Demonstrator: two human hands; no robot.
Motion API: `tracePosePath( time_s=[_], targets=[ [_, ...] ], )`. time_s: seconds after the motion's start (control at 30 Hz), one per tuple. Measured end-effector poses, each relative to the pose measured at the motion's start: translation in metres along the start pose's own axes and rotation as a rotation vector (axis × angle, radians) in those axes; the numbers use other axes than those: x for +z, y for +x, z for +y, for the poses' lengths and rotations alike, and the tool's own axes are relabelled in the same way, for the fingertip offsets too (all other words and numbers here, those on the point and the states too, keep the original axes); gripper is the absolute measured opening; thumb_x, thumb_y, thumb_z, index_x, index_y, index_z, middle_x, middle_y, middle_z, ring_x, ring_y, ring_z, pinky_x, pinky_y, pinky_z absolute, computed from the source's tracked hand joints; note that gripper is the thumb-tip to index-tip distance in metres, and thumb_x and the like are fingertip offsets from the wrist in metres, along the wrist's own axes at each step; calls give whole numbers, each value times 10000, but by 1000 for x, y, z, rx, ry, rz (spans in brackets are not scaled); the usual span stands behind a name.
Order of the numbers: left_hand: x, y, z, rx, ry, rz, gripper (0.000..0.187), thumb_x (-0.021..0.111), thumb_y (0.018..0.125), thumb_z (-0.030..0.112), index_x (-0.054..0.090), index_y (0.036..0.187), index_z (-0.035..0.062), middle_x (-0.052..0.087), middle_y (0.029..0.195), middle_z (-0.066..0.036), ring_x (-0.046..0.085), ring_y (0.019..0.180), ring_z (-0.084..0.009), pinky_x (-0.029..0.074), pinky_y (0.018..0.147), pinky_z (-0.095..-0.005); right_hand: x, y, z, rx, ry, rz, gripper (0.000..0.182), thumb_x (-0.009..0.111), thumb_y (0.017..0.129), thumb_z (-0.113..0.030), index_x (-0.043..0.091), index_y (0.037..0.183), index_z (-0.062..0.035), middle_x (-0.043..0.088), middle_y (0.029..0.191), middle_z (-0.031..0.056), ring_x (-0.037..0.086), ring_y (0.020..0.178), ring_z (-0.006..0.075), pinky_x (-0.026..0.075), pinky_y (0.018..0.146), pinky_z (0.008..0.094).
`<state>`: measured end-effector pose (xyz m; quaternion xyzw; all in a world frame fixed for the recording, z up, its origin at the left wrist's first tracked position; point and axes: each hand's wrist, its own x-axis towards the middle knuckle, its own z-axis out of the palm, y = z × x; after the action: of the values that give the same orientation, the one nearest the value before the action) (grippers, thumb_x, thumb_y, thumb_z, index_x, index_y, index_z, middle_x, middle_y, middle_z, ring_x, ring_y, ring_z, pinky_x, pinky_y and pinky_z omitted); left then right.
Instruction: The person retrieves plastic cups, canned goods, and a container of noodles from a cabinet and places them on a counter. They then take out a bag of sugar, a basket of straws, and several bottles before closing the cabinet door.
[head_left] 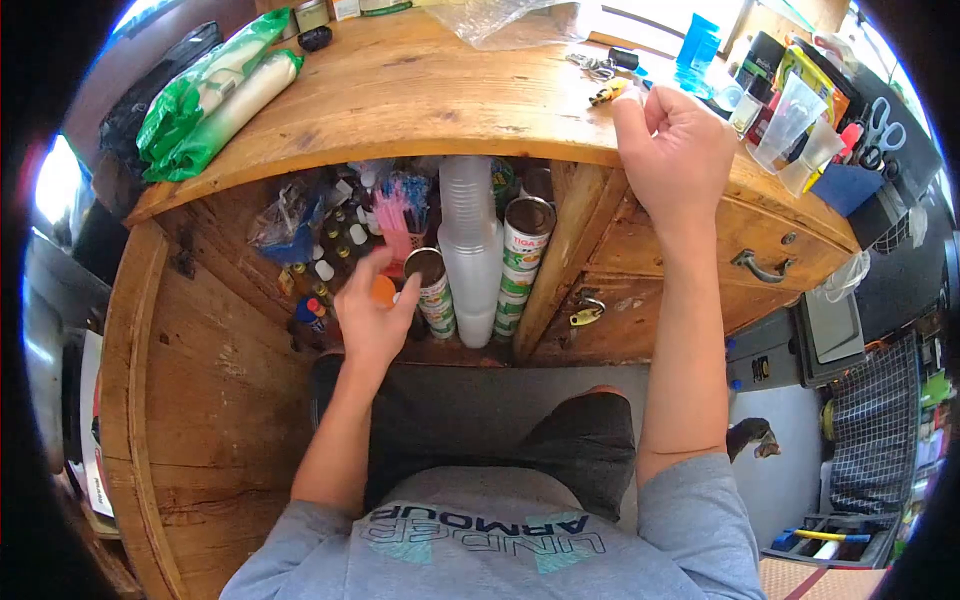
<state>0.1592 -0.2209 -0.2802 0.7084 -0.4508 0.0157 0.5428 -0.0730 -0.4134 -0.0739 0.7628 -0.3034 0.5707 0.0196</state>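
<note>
My left hand [372, 318] reaches into the cupboard with its fingers apart, just in front of a stack of tin cans [437, 300] with white and green labels. Behind its fingers shows a round orange thing [384, 290], partly hidden. Beside the cans rises a tall stack of clear plastic cups [470, 255], with a second stack of tin cans [519, 270] to its right. My right hand [680, 145] is closed at the edge of the wooden counter [430, 95]; whatever its curled fingers hold is hidden. A small yellow and black thing [607, 93] lies close to its thumb.
The cupboard door [220, 420] stands swung out on the left. Pink straws [395, 220] and small bottles fill the shelf's left side. Green packs [215, 110], keys [595, 66], a blue container [698, 48] and scissors [880, 130] are on the counter. Drawers [680, 250] sit below right.
</note>
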Motion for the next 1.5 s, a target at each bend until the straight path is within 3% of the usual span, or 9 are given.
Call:
tracePosePath(
  time_s=[0.37,0.43,0.5,0.6,0.63,0.77,1.0,1.2,1.5],
  targets=[
    [67,76,84,271,94,-93,659,870,687,178,589,1266,37,672,1208,-192,664,1108,-380,527,944,-436,-31,-33,0,-35,285,125,360,720,775,-205,462,573,-57,451,534,52,432,473,229,381,481,353],
    [52,55,85,310,73,-61,656,868,680,170,590,1260,44,672,1200,-179,668,1090,-371,530,941,-431,-18,-95,-5,-472,458,359,337,703,739,-124,415,570,-82,412,573,35,403,476,216,326,465,352],
    [35,28,80,371,56,30,645,860,669,133,589,1247,45,670,1172,-144,681,1039,-308,535,931,-398,-16,-175,-5,-584,602,-256,313,703,661,-70,406,570,-106,392,606,35,416,503,221,328,467,353],
    [12,2,66,333,-46,32,657,857,665,113,581,1257,39,666,1171,-132,674,1041,-250,531,928,-371,59,-334,8,370,419,-819,266,805,765,-201,627,826,-14,630,801,159,648,816,355,520,726,454],
    [2,-6,65,333,-42,30,657,857,665,113,581,1257,39,666,1171,-132,674,1041,-250,531,928,-371,77,-373,23,526,340,-972,545,815,772,-213,602,1216,20,666,1075,218,663,997,375,536,860,462],
    [-29,-32,57,330,-43,-4,663,855,641,107,576,1232,-5,650,1156,-184,669,1051,-311,531,941,-398,150,-468,52,686,267,-952,1045,881,735,-301,296,1496,111,504,1397,342,545,1281,442,468,1081,430],
    [-74,-49,5,445,-139,-33,827,884,702,172,422,1370,19,597,1197,-230,636,1062,-329,535,923,-472,205,-502,52,944,582,-811,988,804,775,-231,261,1553,49,449,1479,267,532,1301,356,456,1068,398],
    [-97,-77,-23,368,-153,58,911,859,786,279,282,1456,62,532,1243,-227,635,1036,-298,559,873,-435,255,-554,67,1925,967,-253,721,510,939,-354,314,1557,-38,457,1476,150,466,1328,300,352,1103,472],
    [-124,-100,-18,321,-199,167,1001,845,787,358,224,1510,52,485,1346,-253,642,1043,-325,546,934,-471,246,-563,66,1922,1015,-450,743,416,1010,-534,326,1560,-42,361,1563,138,342,1425,309,239,1182,456]
  ],
)
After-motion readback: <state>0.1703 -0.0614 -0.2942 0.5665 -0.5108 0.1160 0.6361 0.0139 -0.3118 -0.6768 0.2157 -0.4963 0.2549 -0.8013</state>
